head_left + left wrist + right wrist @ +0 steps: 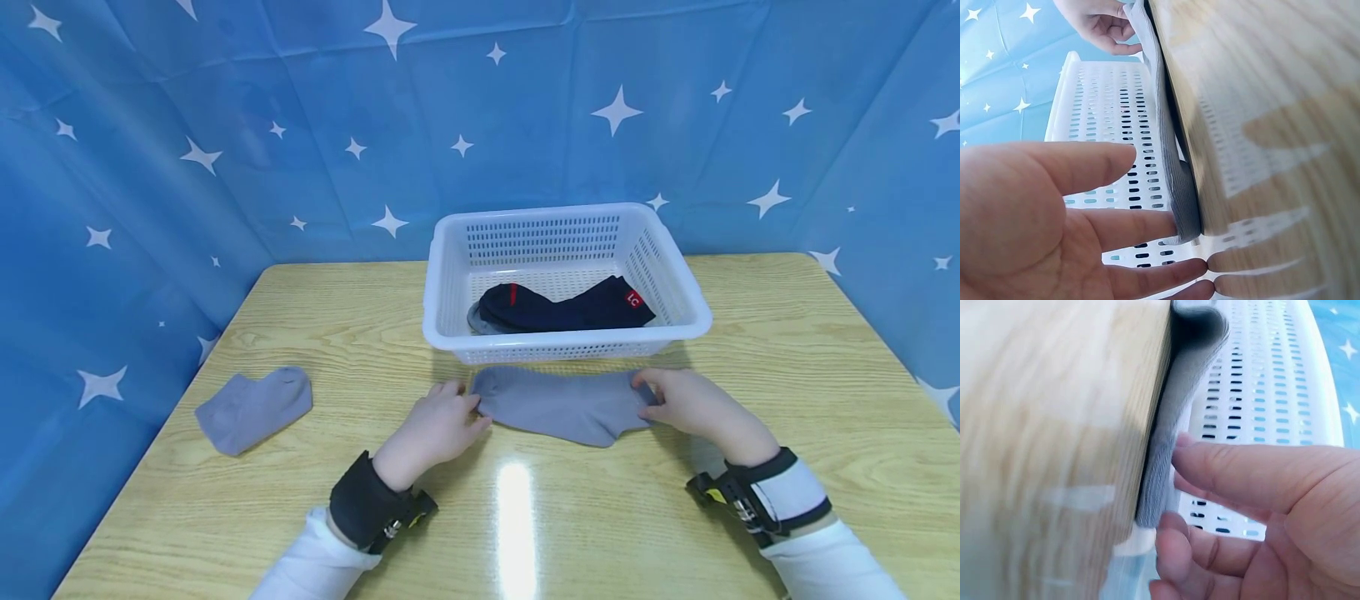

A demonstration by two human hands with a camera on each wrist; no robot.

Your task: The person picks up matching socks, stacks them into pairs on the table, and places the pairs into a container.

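A grey sock (558, 404) lies flat on the table, stretched sideways in front of the white basket. My left hand (437, 423) is at its left end; in the left wrist view the fingers are straight, and the index finger (1138, 228) touches the sock's end. At the other end, my right hand (686, 404) touches the sock, thumb and index finger apart over it. The right wrist view has the thumb (1229, 465) against the fabric and the other fingers bent beside its edge. Another grey sock (255, 408) lies off to the left.
Behind the flat sock stands the white basket (566, 342), holding dark socks (562, 310) with red marks and a grey piece (480, 321) partly under them. A blue star-patterned cloth (525, 125) hangs behind the wooden table (345, 308).
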